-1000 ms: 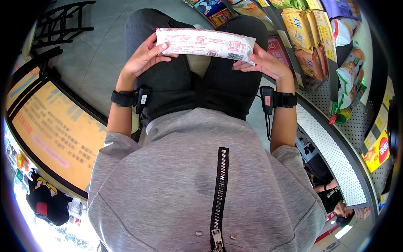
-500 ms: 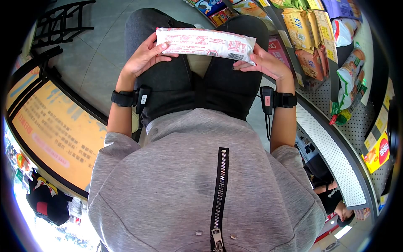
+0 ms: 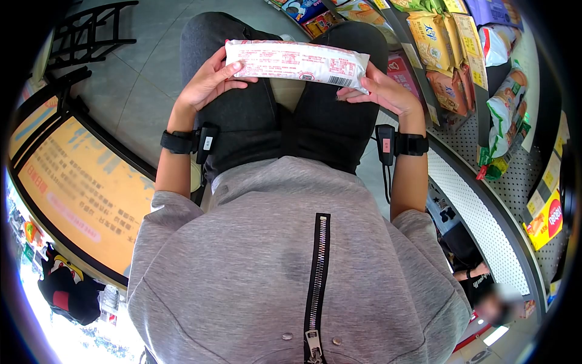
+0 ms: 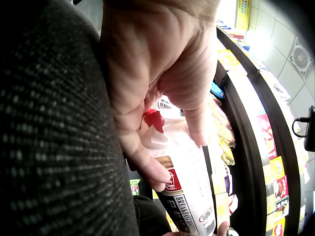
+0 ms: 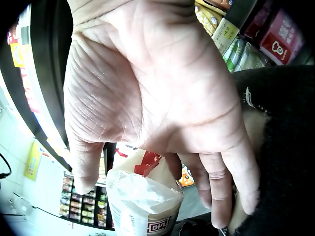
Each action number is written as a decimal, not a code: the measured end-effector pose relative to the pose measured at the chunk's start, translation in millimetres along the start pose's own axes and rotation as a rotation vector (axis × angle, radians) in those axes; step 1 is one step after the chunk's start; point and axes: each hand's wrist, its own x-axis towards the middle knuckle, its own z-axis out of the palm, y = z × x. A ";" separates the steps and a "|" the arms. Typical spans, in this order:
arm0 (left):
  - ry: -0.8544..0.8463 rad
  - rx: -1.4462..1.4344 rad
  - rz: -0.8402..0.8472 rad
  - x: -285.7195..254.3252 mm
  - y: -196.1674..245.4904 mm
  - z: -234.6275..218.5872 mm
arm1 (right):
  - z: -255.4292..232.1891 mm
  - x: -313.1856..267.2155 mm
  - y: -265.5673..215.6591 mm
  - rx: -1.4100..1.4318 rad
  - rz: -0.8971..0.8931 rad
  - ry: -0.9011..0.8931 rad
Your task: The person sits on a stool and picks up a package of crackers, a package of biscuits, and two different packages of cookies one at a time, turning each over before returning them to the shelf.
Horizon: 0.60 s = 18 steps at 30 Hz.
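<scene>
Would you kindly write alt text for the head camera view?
A person's left hand and right hand hold a long white packet with red print by its ends over dark trousers; shelves of snacks are on the right.

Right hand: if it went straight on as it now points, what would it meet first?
Probably the white package, whose end the right hand grips; depth to the thigh is unclear.
</scene>
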 end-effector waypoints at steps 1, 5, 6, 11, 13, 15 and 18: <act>0.002 0.000 0.000 0.0 -0.1 0.0 | 0.1 -0.2 -0.1 -0.003 0.000 0.000; 0.002 0.000 0.003 -0.3 0.1 1.0 | 1.7 -0.6 -1.0 -0.010 -0.006 0.010; 0.002 -0.001 0.004 -0.3 0.1 1.2 | 1.4 -0.5 -1.0 -0.006 -0.002 0.007; 0.001 0.004 0.003 -0.1 0.3 0.5 | 2.0 -0.6 -0.9 -0.003 -0.005 0.012; -0.002 0.003 -0.001 -0.2 0.1 0.3 | 1.4 -0.1 0.6 -0.001 -0.010 0.015; -0.001 0.003 -0.003 -0.4 0.1 0.4 | 1.4 -0.3 0.2 0.001 -0.010 0.014; 0.002 0.003 -0.005 -0.6 0.1 0.4 | 0.5 -0.3 -0.6 0.007 0.006 0.005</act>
